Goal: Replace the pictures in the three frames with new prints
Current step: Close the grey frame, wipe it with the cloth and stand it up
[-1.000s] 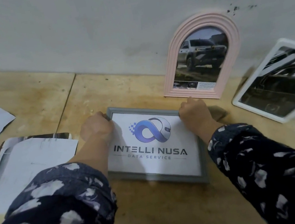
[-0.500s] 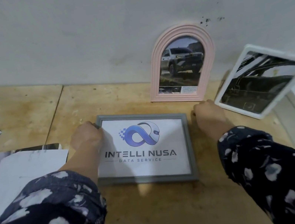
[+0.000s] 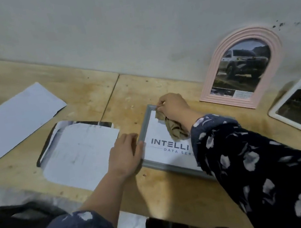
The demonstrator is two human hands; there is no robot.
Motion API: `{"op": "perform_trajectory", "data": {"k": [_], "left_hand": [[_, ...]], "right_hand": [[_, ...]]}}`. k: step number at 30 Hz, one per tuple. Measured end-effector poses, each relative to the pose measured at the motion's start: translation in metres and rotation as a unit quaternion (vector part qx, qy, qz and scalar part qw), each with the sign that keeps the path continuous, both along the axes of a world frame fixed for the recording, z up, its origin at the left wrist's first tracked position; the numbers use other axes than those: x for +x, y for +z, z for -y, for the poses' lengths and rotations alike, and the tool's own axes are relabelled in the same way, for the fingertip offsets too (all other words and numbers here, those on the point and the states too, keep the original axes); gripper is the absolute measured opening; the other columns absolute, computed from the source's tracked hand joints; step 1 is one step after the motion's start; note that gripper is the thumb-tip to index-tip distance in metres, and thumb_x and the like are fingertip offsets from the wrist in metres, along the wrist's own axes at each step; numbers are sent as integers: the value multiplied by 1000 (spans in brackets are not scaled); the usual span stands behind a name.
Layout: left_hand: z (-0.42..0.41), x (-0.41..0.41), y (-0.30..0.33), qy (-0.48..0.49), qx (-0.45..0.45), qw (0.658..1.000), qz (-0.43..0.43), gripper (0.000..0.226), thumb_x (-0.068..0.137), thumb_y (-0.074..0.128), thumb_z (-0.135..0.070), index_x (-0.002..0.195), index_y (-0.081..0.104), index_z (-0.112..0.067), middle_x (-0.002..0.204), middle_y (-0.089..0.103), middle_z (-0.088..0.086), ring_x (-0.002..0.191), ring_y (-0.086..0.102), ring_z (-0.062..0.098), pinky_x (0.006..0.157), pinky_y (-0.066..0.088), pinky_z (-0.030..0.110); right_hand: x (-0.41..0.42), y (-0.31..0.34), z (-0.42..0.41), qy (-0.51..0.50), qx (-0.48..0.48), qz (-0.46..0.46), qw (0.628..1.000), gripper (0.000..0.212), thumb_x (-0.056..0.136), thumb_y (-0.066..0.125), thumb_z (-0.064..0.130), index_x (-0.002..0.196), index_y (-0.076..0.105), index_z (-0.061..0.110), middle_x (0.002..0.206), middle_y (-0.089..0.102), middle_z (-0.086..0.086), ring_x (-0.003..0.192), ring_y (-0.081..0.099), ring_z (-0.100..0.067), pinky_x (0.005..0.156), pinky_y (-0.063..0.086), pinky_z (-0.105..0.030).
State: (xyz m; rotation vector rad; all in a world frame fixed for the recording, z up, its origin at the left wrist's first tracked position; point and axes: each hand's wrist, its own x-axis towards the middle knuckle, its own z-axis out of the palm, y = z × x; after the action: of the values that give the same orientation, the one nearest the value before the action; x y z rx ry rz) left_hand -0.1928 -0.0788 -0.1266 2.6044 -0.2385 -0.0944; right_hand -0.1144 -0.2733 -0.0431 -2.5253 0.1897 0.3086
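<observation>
While my left hand (image 3: pixel 126 156) rests with straight fingers along the near-left edge of the grey frame (image 3: pixel 143 124), my right hand (image 3: pixel 174 107) pinches a crumpled tan cloth (image 3: pixel 174 129) against the frame's far-left corner. Under both sets of fingers, the frame lies flat on the tabletop (image 3: pixel 179 194), its logo print (image 3: pixel 162 141) facing up. Beyond my right fingers, the pink arched frame (image 3: pixel 217 80) leans on the wall; the white frame (image 3: pixel 277 114) lies further right. Loose sheets (image 3: pixel 80 153) lie left of my left fingers.

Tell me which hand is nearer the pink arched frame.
Right. The right hand, gripping a cloth, is just left of the pink arched frame; the left hand is farther left.
</observation>
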Motion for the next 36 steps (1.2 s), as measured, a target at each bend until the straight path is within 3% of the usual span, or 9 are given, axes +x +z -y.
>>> {"op": "perform_trajectory", "data": {"k": [7, 10, 14, 16, 20, 24, 27, 32, 36], "left_hand": [[-21, -26, -17, -71, -14, 997, 36, 79, 76, 48, -80, 136, 41, -29, 123, 48, -11, 105, 40, 8, 87, 33, 29], [-21, -26, -21, -67, -23, 996, 52, 82, 74, 49, -82, 133, 43, -26, 124, 48, -8, 110, 42, 12, 91, 34, 31], [-22, -26, -25, -47, -34, 997, 56, 86, 70, 56, -80, 132, 41, -22, 130, 43, -3, 116, 40, 15, 96, 35, 31], [-22, -28, -25, -31, -34, 997, 58, 91, 67, 60, -79, 133, 35, -22, 132, 36, -2, 118, 35, 15, 98, 35, 30], [-20, -32, -26, -16, -53, 996, 64, 94, 64, 69, -73, 131, 28, -23, 132, 34, 4, 122, 34, 20, 101, 37, 35], [-19, -33, -19, -9, -61, 997, 47, 95, 65, 73, -67, 135, 32, -17, 136, 30, 6, 125, 32, 22, 105, 34, 35], [-20, -35, -17, -2, -76, 995, 59, 92, 64, 68, -73, 128, 30, -18, 131, 29, 2, 121, 30, 20, 102, 35, 33], [-16, -39, -20, 37, -66, 993, 92, 93, 59, 55, -84, 118, 29, -18, 124, 36, 11, 117, 35, 25, 96, 40, 37], [-12, -48, -10, 28, -35, 996, 81, 94, 66, 62, -74, 128, 32, -9, 130, 29, 6, 123, 33, 24, 103, 38, 39]], "right_hand": [[41, -8, -40, -85, 113, 54, 988, 19, 95, 53, 15, 110, 64, 13, 124, 61, -5, 114, 55, -23, 81, 35, -19], [38, -26, -42, -38, 63, 46, 996, 32, 95, 50, 8, 126, 59, 9, 132, 57, -6, 121, 51, -23, 85, 35, -18], [15, -51, -42, -25, -3, 76, 997, 38, 90, 46, -8, 119, 66, 7, 122, 64, -9, 113, 58, -24, 93, 41, -19], [9, -53, -42, -5, -12, 81, 997, 43, 85, 41, -14, 110, 71, 4, 115, 66, -13, 107, 60, -28, 97, 46, -32], [-9, -50, -50, 60, -45, 57, 996, 44, 78, 41, -14, 94, 74, 10, 100, 67, -9, 92, 62, -29, 84, 52, -40], [-35, -52, -73, 84, -71, -4, 994, 37, 79, 44, -6, 97, 72, 10, 104, 68, -7, 94, 64, -26, 77, 48, -26], [-55, -50, -84, 90, -74, -23, 993, 37, 82, 47, -5, 102, 71, 15, 107, 67, -6, 95, 63, -27, 78, 50, -29], [-81, -31, -89, 121, -38, -89, 988, 33, 85, 52, -3, 105, 72, 14, 113, 65, -6, 101, 61, -25, 83, 51, -32], [-87, 0, -55, 43, 38, -108, 992, 34, 85, 43, -6, 108, 68, 1, 116, 64, -13, 107, 59, -28, 78, 47, -27]]}}
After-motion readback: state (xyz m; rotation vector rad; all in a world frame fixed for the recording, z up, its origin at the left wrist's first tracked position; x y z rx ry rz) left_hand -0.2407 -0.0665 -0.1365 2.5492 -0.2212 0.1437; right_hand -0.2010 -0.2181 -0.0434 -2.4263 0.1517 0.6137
